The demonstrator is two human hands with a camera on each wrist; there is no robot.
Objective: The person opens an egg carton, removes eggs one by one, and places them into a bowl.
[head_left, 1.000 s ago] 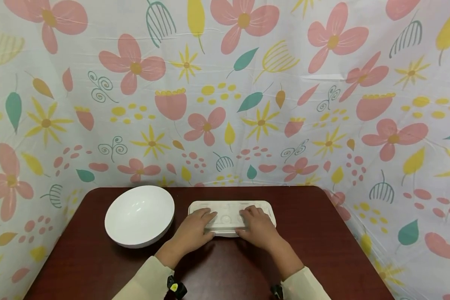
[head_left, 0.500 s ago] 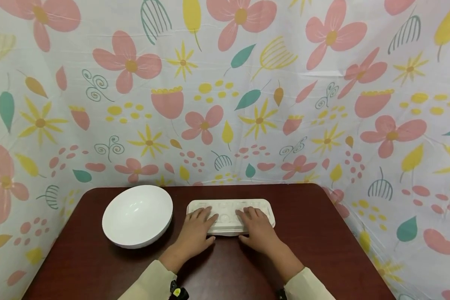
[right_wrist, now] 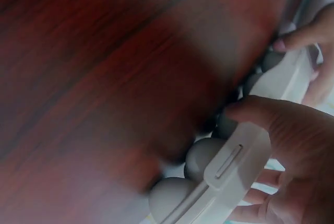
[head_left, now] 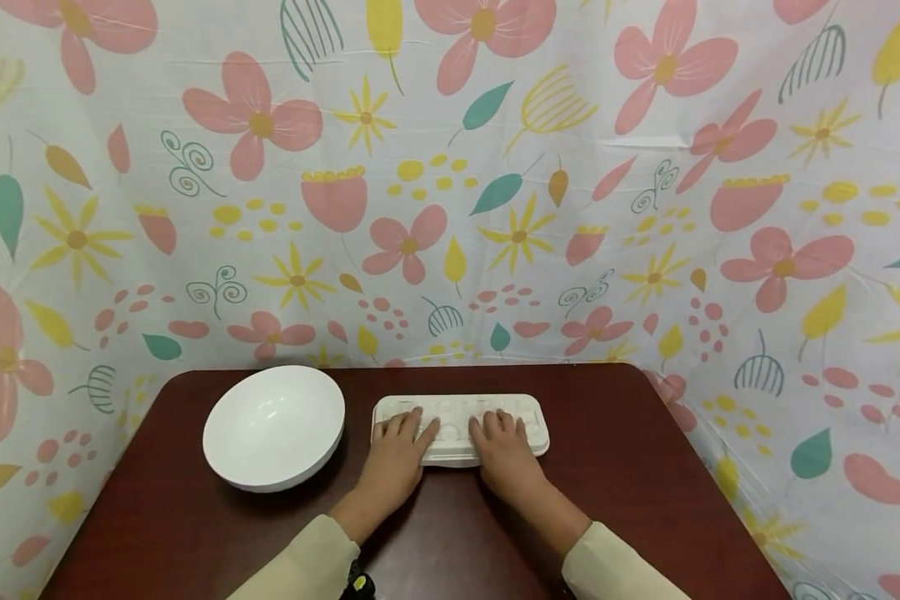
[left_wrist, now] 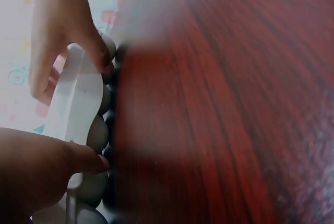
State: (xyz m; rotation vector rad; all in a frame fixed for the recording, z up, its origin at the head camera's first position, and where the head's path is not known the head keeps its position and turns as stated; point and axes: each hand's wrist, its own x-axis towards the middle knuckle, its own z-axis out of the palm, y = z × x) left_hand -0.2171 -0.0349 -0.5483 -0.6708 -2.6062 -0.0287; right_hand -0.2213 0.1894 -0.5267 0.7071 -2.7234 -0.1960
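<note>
While both your arms reach forward over the dark red-brown desk (head_left: 450,533), your hands straddle the long white carton (head_left: 450,415), which lies lengthwise across the desk near its back edge, about midway between the sides. Your left hand (head_left: 394,460) is on the carton's left half and your right hand (head_left: 507,457) on its right half, with a strip of the embossed lid showing between them. Your fingers are grasping the carton on both sides: those of each hand lie bent over the top, and each thumb comes round to the edge facing you, as both wrist views show. Under that edge you have a row of pale, rounded eggs (right_wrist: 204,158), your thumb tips close against them; whether they press the eggs or only the lid, you cannot tell. Between your right thumb and the near corner of the right wrist view, the lid's front has a tab with a narrow slot (right_wrist: 229,161).

To the left of the carton, near your left hand but apart from it, stands a wide white bowl (head_left: 273,421). You wear cream sleeves (head_left: 303,557), and behind the desk hangs a white cloth (head_left: 495,258) printed with pink, yellow and green flowers and leaves.
</note>
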